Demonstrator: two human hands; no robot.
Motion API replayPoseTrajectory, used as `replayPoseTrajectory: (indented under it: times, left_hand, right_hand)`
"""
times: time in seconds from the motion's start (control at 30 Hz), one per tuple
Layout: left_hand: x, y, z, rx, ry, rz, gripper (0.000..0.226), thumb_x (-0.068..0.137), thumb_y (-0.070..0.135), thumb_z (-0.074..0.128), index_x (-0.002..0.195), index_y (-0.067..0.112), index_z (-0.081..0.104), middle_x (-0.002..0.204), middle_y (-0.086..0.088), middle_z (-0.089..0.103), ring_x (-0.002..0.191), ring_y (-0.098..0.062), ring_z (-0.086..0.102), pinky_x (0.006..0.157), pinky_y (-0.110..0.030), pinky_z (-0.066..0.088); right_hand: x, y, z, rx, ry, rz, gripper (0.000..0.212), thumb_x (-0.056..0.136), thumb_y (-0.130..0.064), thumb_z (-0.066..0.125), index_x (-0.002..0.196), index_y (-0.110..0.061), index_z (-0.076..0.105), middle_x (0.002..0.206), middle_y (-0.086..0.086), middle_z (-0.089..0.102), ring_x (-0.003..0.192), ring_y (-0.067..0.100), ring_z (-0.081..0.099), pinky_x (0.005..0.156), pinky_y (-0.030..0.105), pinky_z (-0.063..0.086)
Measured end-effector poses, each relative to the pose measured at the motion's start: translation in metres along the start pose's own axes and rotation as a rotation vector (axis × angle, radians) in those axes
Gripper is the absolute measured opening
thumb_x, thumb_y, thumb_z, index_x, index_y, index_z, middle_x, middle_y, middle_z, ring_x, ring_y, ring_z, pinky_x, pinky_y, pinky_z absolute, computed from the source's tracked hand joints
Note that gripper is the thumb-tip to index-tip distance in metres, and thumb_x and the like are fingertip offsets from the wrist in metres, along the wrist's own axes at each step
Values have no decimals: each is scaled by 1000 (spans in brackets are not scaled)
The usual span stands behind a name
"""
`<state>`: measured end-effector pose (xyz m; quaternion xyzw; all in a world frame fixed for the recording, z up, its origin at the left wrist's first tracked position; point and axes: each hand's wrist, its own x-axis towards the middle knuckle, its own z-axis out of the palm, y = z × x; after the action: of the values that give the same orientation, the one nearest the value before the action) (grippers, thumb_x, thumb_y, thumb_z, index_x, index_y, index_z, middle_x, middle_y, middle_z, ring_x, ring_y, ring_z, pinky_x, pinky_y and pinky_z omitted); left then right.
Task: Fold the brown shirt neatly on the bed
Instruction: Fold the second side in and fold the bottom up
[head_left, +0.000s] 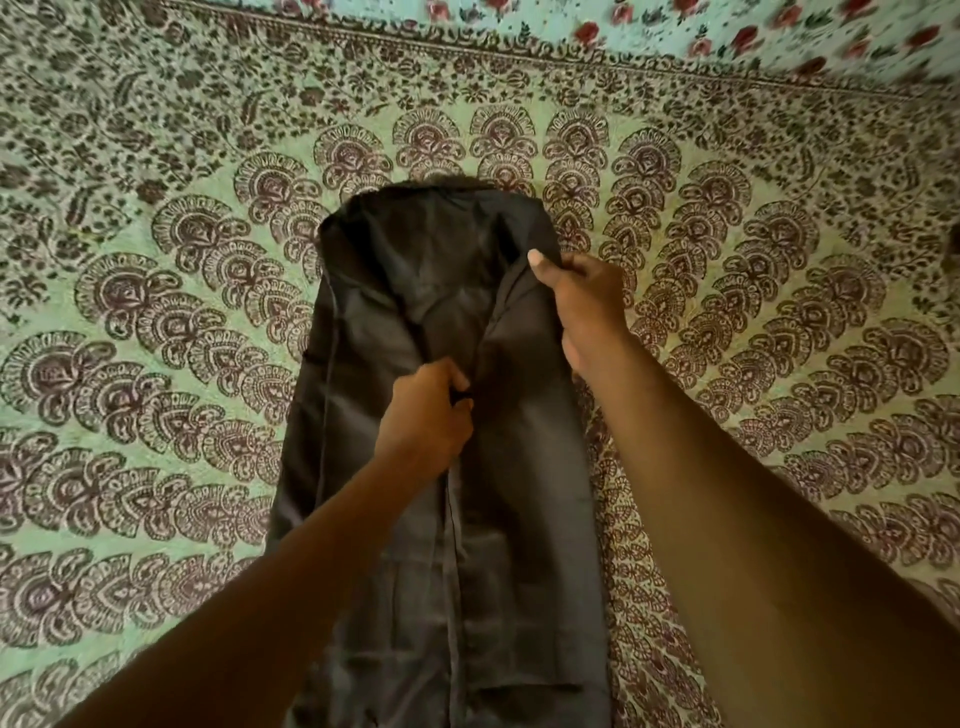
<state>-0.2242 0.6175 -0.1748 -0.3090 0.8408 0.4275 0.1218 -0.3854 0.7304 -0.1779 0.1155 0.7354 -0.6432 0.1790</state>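
Reaching out from the near edge of the bed, two bare forearms stretch over a long dark brown shirt of smooth, slightly glossy cloth (519, 467) that lies lengthwise down the middle of the bed, its near end running out of sight at the bottom and its far end rounded off toward the centre of the spread. Both sides of the shirt are turned inward, so two lengthwise edges meet along a seam-like line down its middle. The left hand (426, 415) sits on that middle line, fingers curled and pinching a fold of the cloth. A little farther on, the right hand (582, 301) grips the right-hand flap, thumb on top and fingers tucked under the fabric, lifting it slightly off the layer beneath. Under everything lies a pale green bedsheet printed with rings of maroon fan-shaped motifs (156, 312). Along the far edge shows a lighter cloth with red roses (727, 31).
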Motion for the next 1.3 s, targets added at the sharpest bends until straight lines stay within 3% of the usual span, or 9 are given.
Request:
replayPoseTrajectory:
  times: [0.1,0.23,0.53,0.63,0.77,0.9,1.03,1.13,1.3]
  left_hand:
    - [7,-2,-5,7,-49,-50,29,92,17,71,83,36,51,106,-6,64,77,-19,69,69,-36,64]
    - [13,-2,-11,11,-115,-42,34,85,10,72,90,36,50,102,-4,63,79,-20,69,74,-41,64]
    - [13,2,-16,122,-217,66,33,83,8,65,93,31,44,84,0,60,77,-24,64,77,-50,61]
    - [13,2,-15,138,-224,108,38,83,5,61,95,36,42,79,2,55,69,-23,61,71,-48,62]
    - [12,0,-13,203,-215,136,30,85,8,59,95,35,53,97,4,57,81,-18,60,77,-37,57]
    - [11,-5,-10,160,-177,117,21,88,16,67,95,33,58,105,6,57,85,-13,58,83,-30,55]
    - [8,-8,-7,143,-107,141,16,92,18,71,100,28,62,98,8,55,86,-12,58,80,-22,47]
    - [7,-8,-4,159,-91,173,19,92,14,70,106,25,64,105,8,55,92,-9,52,84,-19,42]
    - [6,-11,2,117,-42,154,19,91,15,73,109,23,70,113,4,67,89,-5,55,66,-2,37]
  right_hand:
    - [5,1,9,69,42,32,20,90,-17,78,74,-14,66,91,7,68,94,24,64,89,42,56]
    - [13,4,21,219,99,111,26,96,-10,71,72,-18,63,88,-1,67,92,14,62,91,32,54]
    - [20,-2,37,167,166,62,17,96,5,63,101,-6,75,99,3,70,90,11,67,65,8,50]
    - [22,0,40,-110,276,39,22,98,3,55,109,1,74,111,14,73,102,28,69,75,21,51]
    - [20,-2,45,-388,353,-18,20,98,-4,55,116,1,64,120,26,66,105,40,68,77,34,51]
    - [18,-6,38,-550,283,-150,27,102,-16,59,124,0,57,124,22,63,107,35,66,72,29,43]
    - [-19,11,22,-835,332,-591,24,95,-19,65,118,-12,60,123,14,57,110,32,56,77,39,49]
    - [-49,41,3,-1012,214,-797,21,91,-21,66,112,-15,66,121,12,56,109,32,53,82,44,44]
    - [-59,84,-29,-1331,101,-580,48,99,-50,48,138,-25,60,147,8,48,127,35,45,90,51,41]
